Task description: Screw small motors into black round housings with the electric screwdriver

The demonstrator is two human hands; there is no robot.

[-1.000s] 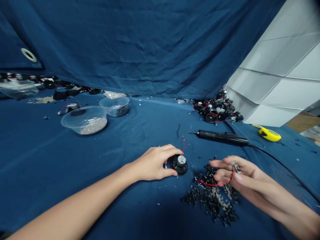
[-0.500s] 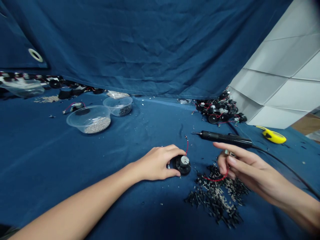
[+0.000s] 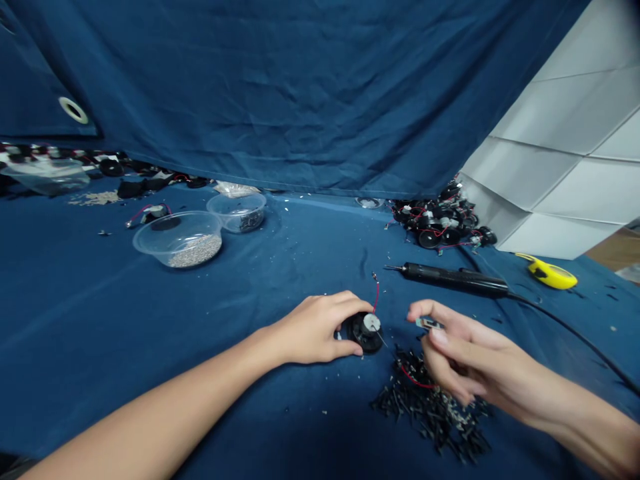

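- If judged by looks, probably light and stiff: round black plastic part with a silver metal cap, flat on the blue cloth, just beside the pile of black and silver screws.
- Clasped at the edge by the left hand, thumb and fingers apart around the rim. Likely smooth; best taken there, clear of the thin red wire.
- Pinched between thumb and fingers of the right hand: small green-and-silver component, raised above the cloth. Apparently hard, delicate, easily dropped; better held by the sides.
- Below those fingers, curved red lead: soft, probably weak at the joints, not for tugging. Far end hidden.
- Beyond the right hand, lying down: black cylindrical electric screwdriver. Likely heavier; best gripped round the barrel.
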